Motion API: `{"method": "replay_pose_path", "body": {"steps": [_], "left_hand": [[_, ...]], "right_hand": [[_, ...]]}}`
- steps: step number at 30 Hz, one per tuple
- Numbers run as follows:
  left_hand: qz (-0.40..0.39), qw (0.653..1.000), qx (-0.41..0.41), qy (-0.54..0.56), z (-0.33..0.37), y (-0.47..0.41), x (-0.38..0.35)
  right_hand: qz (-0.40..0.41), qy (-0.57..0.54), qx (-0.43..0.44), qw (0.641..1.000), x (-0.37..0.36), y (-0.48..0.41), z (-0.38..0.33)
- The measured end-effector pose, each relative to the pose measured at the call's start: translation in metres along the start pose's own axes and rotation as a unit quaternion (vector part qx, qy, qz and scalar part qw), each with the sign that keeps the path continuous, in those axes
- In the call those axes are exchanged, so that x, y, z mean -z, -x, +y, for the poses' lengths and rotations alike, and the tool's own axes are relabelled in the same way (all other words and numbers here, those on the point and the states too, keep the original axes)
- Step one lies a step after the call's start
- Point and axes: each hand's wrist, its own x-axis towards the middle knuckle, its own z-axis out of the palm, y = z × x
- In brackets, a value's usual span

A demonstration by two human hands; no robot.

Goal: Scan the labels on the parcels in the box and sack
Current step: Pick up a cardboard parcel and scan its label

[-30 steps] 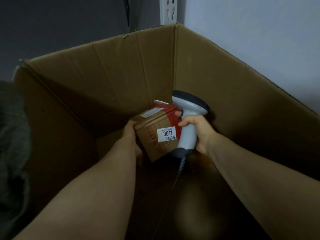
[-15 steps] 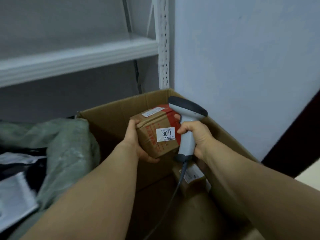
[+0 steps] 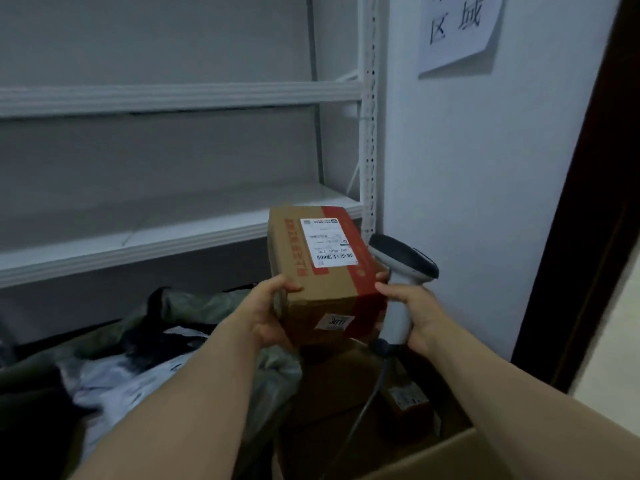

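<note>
A brown cardboard parcel (image 3: 325, 271) with a red band is held up in front of the shelves. Its white shipping label (image 3: 327, 244) faces up, and a small sticker reading 3011 (image 3: 335, 322) is on its near side. My left hand (image 3: 270, 306) grips the parcel's left end. My right hand (image 3: 412, 310) grips the handle of a white barcode scanner (image 3: 401, 271), with fingertips touching the parcel's right edge. The scanner's cable hangs down into the open cardboard box (image 3: 433, 452). Another parcel (image 3: 408, 398) lies inside the box.
A green sack (image 3: 194, 306) with grey and black mail bags (image 3: 131, 372) lies at the left. White metal shelves (image 3: 173, 237) stand behind. A white wall with a paper sign (image 3: 457, 29) is at the right, beside a dark door frame (image 3: 581, 237).
Both hands lifted the parcel out of the box and tilted it, so the shipping label now faces up. The view rose from the box's inside to the shelves.
</note>
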Motion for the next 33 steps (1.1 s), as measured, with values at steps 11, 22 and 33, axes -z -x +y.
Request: {"method": "replay_pose_path", "body": {"steps": [11,22,33], "left_hand": [[0.05,0.995,-0.012,-0.084,-0.003,0.072,0.043],[0.174,0.98,-0.092,-0.008,-0.001,0.088,0.069],[0.254,0.956,-0.145,0.033,-0.002,0.079,0.091]], "right_hand": [[0.036,0.12,0.008,0.992,-0.053,0.054,0.008],[-0.101,0.248,0.002,0.963,-0.09,0.077,-0.014],[-0.119,0.283,-0.068,0.949,-0.103,0.086,-0.019]]}}
